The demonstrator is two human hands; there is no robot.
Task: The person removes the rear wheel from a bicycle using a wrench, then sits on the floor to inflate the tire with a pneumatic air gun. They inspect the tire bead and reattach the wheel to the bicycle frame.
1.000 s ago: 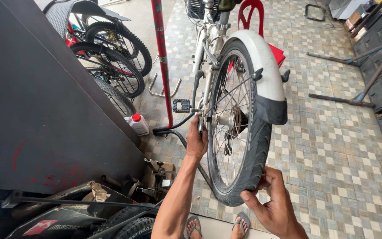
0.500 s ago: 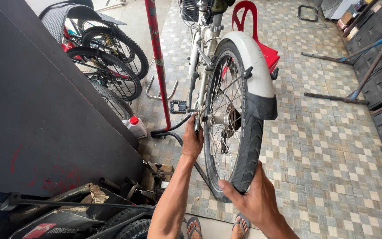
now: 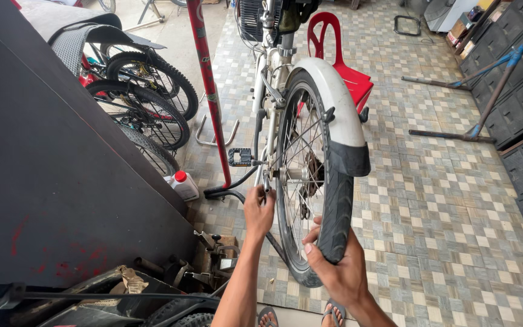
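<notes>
1. The rear wheel (image 3: 313,200) of a white bicycle is the landmark here; it is in the middle of the view, lifted above the tiled floor (image 3: 455,230).
2. The right hand (image 3: 334,266) holds the black tyre (image 3: 337,212) at the lower back part of the wheel, with its fingers (image 3: 311,242) clamped around the tyre.
3. The left hand (image 3: 258,212) is at the left side of the wheel, near the hub. Its fingers are together on a small part close to the axle, but I cannot tell what this part is.
4. A white mudguard (image 3: 337,103) with a black end covers the top of the wheel.
5. A black pedal (image 3: 240,157) is just left of the wheel, above the left hand.
6. A red pole (image 3: 208,91) stands further left of the wheel, and a white bottle (image 3: 184,185) with a red cap is on the floor beside it.
7. A red plastic chair (image 3: 340,54) stands behind the wheel.
8. Other bicycle wheels (image 3: 146,103) are well apart, to the far left.
</notes>
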